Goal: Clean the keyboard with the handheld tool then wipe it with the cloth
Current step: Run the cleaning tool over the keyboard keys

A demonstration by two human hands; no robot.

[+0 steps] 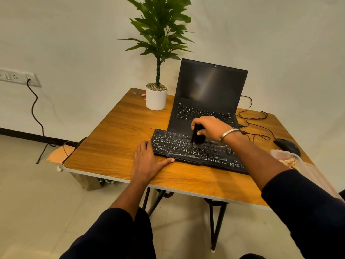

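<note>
Keyboard on wooden table, cream wall

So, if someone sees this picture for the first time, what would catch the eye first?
Probably the right hand holding a dark brush down on the black keyboard at the table's middle, while the left hand rests flat at its left end. Next, the open laptop behind it and the tall potted plant beside that.

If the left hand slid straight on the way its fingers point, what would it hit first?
The left hand lies flat on the table, fingers pointing away from the person, fingertips already at the near-left corner of the keyboard. Going on, it would likely push that corner first; whether they touch already is unclear.
</note>
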